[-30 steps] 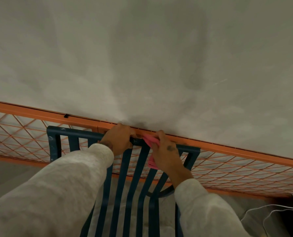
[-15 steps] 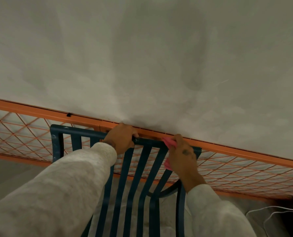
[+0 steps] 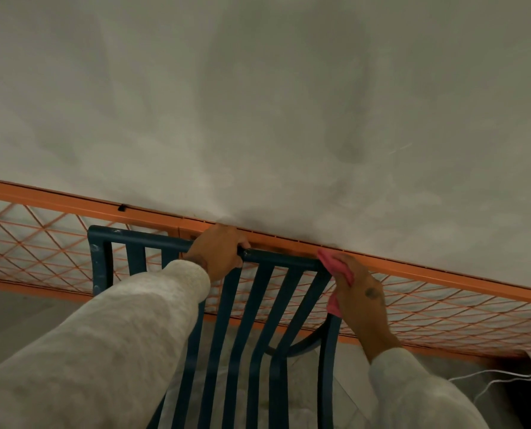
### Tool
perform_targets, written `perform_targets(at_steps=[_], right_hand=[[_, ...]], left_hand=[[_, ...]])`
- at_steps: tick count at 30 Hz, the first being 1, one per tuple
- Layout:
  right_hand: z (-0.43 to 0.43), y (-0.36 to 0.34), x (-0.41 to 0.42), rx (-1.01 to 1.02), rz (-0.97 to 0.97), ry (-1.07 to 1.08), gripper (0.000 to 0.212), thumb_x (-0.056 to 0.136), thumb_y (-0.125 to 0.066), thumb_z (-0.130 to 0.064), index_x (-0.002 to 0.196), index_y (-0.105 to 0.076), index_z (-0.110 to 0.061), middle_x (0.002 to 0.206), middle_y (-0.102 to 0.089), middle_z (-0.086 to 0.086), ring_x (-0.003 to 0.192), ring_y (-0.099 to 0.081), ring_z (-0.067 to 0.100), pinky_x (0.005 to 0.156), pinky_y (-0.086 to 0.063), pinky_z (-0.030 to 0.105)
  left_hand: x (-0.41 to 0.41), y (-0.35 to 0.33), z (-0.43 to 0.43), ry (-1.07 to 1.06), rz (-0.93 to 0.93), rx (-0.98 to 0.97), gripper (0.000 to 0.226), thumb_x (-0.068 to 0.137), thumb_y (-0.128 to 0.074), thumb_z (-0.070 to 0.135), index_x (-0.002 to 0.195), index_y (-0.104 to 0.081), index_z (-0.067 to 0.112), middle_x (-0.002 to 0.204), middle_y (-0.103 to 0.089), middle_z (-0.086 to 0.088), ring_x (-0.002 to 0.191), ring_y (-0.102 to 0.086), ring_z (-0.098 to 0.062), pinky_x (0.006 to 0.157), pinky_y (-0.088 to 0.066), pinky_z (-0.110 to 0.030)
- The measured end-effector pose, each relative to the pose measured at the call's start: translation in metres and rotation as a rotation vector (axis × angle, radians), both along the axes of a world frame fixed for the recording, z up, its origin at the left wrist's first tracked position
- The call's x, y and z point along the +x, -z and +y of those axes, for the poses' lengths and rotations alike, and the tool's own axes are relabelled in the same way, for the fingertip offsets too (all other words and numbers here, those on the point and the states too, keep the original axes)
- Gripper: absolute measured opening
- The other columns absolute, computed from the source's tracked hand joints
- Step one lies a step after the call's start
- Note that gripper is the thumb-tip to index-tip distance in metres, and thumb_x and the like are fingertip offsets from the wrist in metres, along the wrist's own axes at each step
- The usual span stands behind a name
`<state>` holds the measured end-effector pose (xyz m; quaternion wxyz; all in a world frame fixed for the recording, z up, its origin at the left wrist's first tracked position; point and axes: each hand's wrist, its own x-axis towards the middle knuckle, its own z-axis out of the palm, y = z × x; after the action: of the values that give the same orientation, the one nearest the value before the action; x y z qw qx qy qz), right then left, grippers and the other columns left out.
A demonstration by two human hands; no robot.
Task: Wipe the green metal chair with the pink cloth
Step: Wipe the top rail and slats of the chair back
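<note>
A: Chair (image 3: pixel 251 320) first: where do you have it?

B: You have the green metal chair right below you, its slatted back toward you and its top rail running along just in front of the orange mesh fence (image 3: pixel 443 308), which stands against the grey wall (image 3: pixel 258 103).

A: And your left hand (image 3: pixel 217 253)?

B: Your left hand is wrapped over the top rail near its middle, fingers curled together around the bar, the grey sleeve (image 3: pixel 118 345) reaching up to the wrist.

A: Where is the pink cloth (image 3: pixel 335 267)?

B: You hold the pink cloth at the right corner of the chair back, where the top rail meets the right upright. It is bunched under your right hand (image 3: pixel 361 300), with 1 end poking out above your fingers and another below your palm.

A: How are those fingers set?

B: They are pressed together, clamping the cloth around the corner of the frame. Your fingertips are hidden behind the cloth, so you cannot tell exactly how they sit.

A: Anything else near you?

B: White cables (image 3: pixel 505 374) lie by the fence's lower right end.
</note>
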<state>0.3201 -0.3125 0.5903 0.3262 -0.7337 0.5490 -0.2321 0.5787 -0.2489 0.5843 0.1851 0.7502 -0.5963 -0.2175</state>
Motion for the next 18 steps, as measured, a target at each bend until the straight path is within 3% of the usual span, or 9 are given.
perform_targets(at_steps=[2, 6, 8, 11, 13, 15, 17, 18], right_hand=[[0.005, 0.004, 0.016, -0.023, 0.022, 0.064, 0.042, 0.091, -0.061, -0.006, 0.123, -0.058, -0.034, 0.114, -0.061, -0.008, 0.094, -0.067, 0.021, 0.064, -0.061, 0.025], [0.027, 0.015, 0.070, 0.021, -0.053, 0.013, 0.040, 0.094, -0.058, -0.006, 0.124, -0.059, -0.032, 0.124, -0.057, -0.008, 0.089, -0.066, 0.013, 0.059, -0.060, 0.021], [0.032, 0.015, 0.089, 0.064, -0.100, -0.075, 0.040, 0.095, -0.056, -0.007, 0.125, -0.059, -0.033, 0.127, -0.057, -0.009, 0.098, -0.065, 0.013, 0.071, -0.061, 0.027], [0.028, 0.015, 0.081, -0.001, -0.015, -0.241, 0.040, 0.097, -0.054, -0.013, 0.131, -0.056, -0.034, 0.136, -0.056, -0.007, 0.117, -0.057, 0.013, 0.100, -0.050, 0.034], [0.022, 0.014, 0.057, -0.016, 0.042, -0.286, 0.040, 0.099, -0.052, -0.018, 0.131, -0.052, -0.042, 0.141, -0.053, -0.008, 0.121, -0.054, 0.012, 0.104, -0.047, 0.034], [0.012, 0.008, 0.025, 0.041, 0.002, -0.213, 0.037, 0.101, -0.049, -0.019, 0.123, -0.051, -0.049, 0.124, -0.062, -0.007, 0.099, -0.061, 0.006, 0.081, -0.057, 0.023], [0.001, 0.003, -0.005, 0.120, -0.096, -0.038, 0.031, 0.101, -0.050, -0.021, 0.122, -0.058, -0.043, 0.106, -0.065, -0.006, 0.075, -0.064, 0.004, 0.054, -0.053, 0.014], [-0.005, 0.002, -0.017, 0.112, -0.133, 0.047, 0.030, 0.100, -0.050, -0.021, 0.123, -0.059, -0.039, 0.105, -0.066, -0.005, 0.070, -0.066, 0.007, 0.049, -0.051, 0.013]], left_hand=[[0.001, 0.001, -0.001, 0.000, -0.006, 0.006, 0.024, 0.083, -0.073, 0.015, 0.106, -0.072, 0.020, 0.103, -0.072, 0.000, 0.090, -0.066, -0.015, 0.088, -0.055, -0.031], [0.001, 0.001, -0.002, -0.005, -0.005, 0.003, 0.024, 0.082, -0.074, 0.014, 0.105, -0.073, 0.021, 0.103, -0.073, 0.001, 0.091, -0.066, -0.016, 0.086, -0.055, -0.030], [0.002, 0.000, -0.002, -0.003, -0.008, 0.010, 0.026, 0.081, -0.074, 0.014, 0.106, -0.073, 0.020, 0.103, -0.072, 0.001, 0.092, -0.065, -0.017, 0.085, -0.054, -0.030], [0.003, 0.002, -0.003, 0.014, -0.008, 0.017, 0.027, 0.080, -0.076, 0.016, 0.107, -0.073, 0.020, 0.104, -0.072, 0.001, 0.091, -0.065, -0.016, 0.084, -0.054, -0.030], [0.004, 0.002, -0.002, 0.015, 0.014, 0.011, 0.026, 0.081, -0.075, 0.015, 0.107, -0.073, 0.020, 0.102, -0.073, 0.002, 0.090, -0.066, -0.015, 0.084, -0.054, -0.029], [0.003, 0.003, -0.001, 0.019, 0.027, -0.003, 0.024, 0.083, -0.073, 0.014, 0.106, -0.073, 0.020, 0.101, -0.072, 0.002, 0.089, -0.066, -0.014, 0.083, -0.053, -0.026], [0.003, 0.003, -0.001, 0.021, 0.033, -0.014, 0.023, 0.083, -0.072, 0.013, 0.105, -0.073, 0.020, 0.099, -0.073, 0.003, 0.087, -0.066, -0.013, 0.082, -0.054, -0.026], [0.003, 0.003, -0.001, 0.019, 0.035, -0.017, 0.022, 0.083, -0.072, 0.013, 0.104, -0.073, 0.021, 0.099, -0.073, 0.003, 0.086, -0.066, -0.013, 0.082, -0.054, -0.027]])
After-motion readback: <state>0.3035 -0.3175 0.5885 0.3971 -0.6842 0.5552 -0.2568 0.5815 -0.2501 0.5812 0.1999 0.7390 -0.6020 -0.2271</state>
